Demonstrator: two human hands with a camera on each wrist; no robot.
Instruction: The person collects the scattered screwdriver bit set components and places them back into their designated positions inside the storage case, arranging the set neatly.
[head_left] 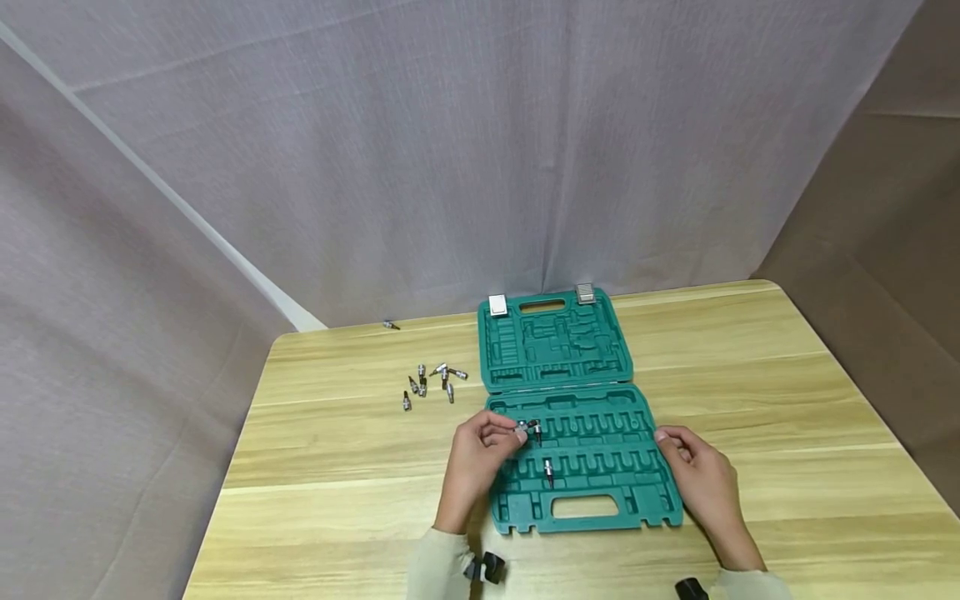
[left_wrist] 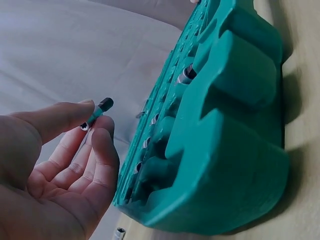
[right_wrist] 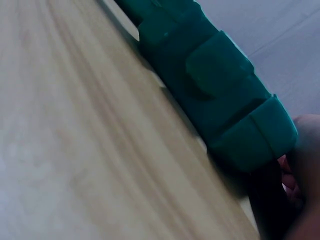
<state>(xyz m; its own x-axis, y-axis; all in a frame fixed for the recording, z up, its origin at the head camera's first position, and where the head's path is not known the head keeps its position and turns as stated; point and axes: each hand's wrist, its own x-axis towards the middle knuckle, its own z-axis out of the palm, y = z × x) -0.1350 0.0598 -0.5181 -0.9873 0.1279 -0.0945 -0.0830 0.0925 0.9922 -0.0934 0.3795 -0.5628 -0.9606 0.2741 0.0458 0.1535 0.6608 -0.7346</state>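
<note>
On the wood-grained desk (head_left: 337, 475), about midway across: green case (head_left: 517, 507), opened flat, with moulded lid (head_left: 540, 331) toward the fabric backdrop (head_left: 450, 167) and two rows of recesses (head_left: 600, 461) nearer the person. Over the left part of the case: left grip (head_left: 480, 454), pinching a small held bit socket (left_wrist: 98, 112) between thumb and forefinger, near the upper row; in the left wrist view, black tip (left_wrist: 106, 103) directed obliquely upward, apart from the case. At the right edge of the case: right grip (head_left: 697, 483), holding the rim with bent fingers, largely hidden in the right wrist view. Within the upper row, just right of the left fingertips: seated bit socket (head_left: 537, 432). Within the lower row: second seated bit socket (head_left: 548, 468), dark tip toward the person. Left of the case: scattered loose bit sockets (head_left: 422, 370), some close together; well apart, by the far edge, stray bit socket (head_left: 387, 324). On the lid: two clasps (head_left: 498, 305), either side of the handle slot. At the near side: pale sleeves (head_left: 441, 567) and black wrist devices (head_left: 492, 568).
</note>
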